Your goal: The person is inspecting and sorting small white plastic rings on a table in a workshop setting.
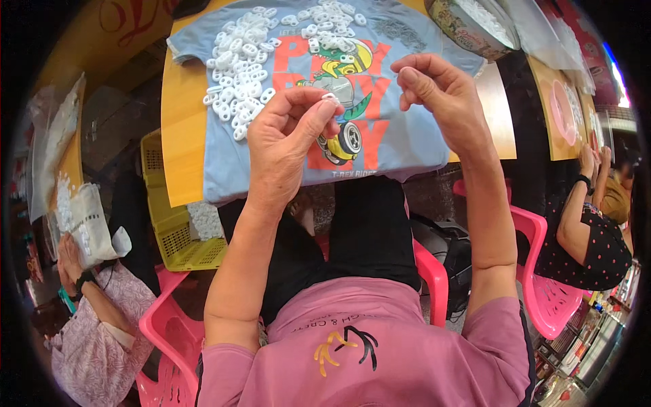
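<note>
My left hand (288,139) is raised over a light blue printed T-shirt (400,139) spread on a yellow table (182,129). Its thumb and fingers pinch a small white plastic ring (331,98). My right hand (437,91) hovers just to the right, fingertips pinched together; I cannot tell whether it holds something. A heap of several white plastic rings (241,61) lies on the shirt at upper left, and more rings (325,17) spread along its top.
A yellow plastic crate (178,234) sits under the table at left. Pink plastic chairs (542,271) stand around. A person at left holds a bag of white pieces (85,220); another person (590,230) sits at right. A round tin (468,27) stands at the table's far right.
</note>
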Demonstrator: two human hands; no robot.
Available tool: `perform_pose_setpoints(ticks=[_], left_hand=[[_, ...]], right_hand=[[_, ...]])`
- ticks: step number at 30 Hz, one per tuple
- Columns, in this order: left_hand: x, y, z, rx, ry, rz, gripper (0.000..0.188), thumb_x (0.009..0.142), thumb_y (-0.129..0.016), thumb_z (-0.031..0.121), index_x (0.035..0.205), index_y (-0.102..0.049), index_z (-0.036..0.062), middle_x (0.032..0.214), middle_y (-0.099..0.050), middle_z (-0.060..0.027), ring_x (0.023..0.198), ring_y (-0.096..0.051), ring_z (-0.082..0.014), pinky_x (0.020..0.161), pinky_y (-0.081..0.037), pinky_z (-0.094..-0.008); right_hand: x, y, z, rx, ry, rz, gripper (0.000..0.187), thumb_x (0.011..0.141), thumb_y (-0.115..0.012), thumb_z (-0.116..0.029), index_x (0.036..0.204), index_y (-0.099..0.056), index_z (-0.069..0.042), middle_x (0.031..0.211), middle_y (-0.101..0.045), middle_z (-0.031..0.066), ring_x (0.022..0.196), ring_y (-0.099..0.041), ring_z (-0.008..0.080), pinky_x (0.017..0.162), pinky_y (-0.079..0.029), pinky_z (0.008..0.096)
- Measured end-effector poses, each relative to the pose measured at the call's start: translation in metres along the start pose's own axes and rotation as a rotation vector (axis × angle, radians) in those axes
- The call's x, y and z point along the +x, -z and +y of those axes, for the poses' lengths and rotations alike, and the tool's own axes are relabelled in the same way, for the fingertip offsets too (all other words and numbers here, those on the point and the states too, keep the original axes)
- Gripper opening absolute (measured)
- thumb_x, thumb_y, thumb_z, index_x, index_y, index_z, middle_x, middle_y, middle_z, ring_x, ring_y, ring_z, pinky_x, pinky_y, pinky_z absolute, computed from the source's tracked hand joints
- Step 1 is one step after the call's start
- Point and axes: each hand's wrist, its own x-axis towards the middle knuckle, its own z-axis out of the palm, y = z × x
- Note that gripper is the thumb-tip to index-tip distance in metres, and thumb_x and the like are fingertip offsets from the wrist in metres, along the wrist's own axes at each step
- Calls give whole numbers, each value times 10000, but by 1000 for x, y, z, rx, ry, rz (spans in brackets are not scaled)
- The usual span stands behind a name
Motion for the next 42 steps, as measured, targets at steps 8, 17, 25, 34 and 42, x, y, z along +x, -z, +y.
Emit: perform_pose_setpoints(ticks=[8, 17, 25, 34, 42], left_hand=[[-1, 1, -2, 8, 4, 1, 163, 903, -675, 93, 1020, -614, -3, 878, -677, -74, 725, -612, -93, 670, -502, -213], [-1, 3, -5, 46, -66, 11, 150, 910, -675, 109, 1003, -606, 14, 876, -638, 3, 798, -589, -43, 700, -486, -194], [-3, 3, -4, 85, -91, 11, 139, 918, -665, 125, 983, -611, 14, 859, -639, 7, 780, -583, -36, 695, -481, -189], [-2, 2, -5, 83, -103, 27, 138, 916, -667, 126, 980, -611, 18, 846, -642, 5, 765, -584, -36, 678, -485, -189], [-1, 0, -5, 81, -103, 45, 134, 914, -667, 122, 971, -612, 14, 834, -640, 3, 754, -583, -38, 672, -486, -191]], right_hand=[[0, -47, 11, 39, 62, -17, 241, 975, -592, -249, 1006, -618, -11, 857, -620, 23, 688, -551, 67, 643, -470, 211], [-5, -74, 18, 154, 52, 43, 217, 971, -601, -239, 1016, -618, -27, 850, -618, 4, 680, -515, 51, 599, -441, 205], [-7, -80, 21, 204, 49, 53, 200, 965, -612, -229, 1026, -620, -38, 826, -611, -11, 667, -522, 49, 588, -433, 194], [-6, -82, 22, 159, 92, 95, 194, 961, -618, -216, 1029, -619, -34, 836, -619, -5, 672, -533, 50, 589, -438, 193], [-6, -81, 21, 128, 99, 111, 189, 963, -614, -211, 1026, -616, -32, 834, -619, -2, 662, -533, 51, 583, -444, 198]])
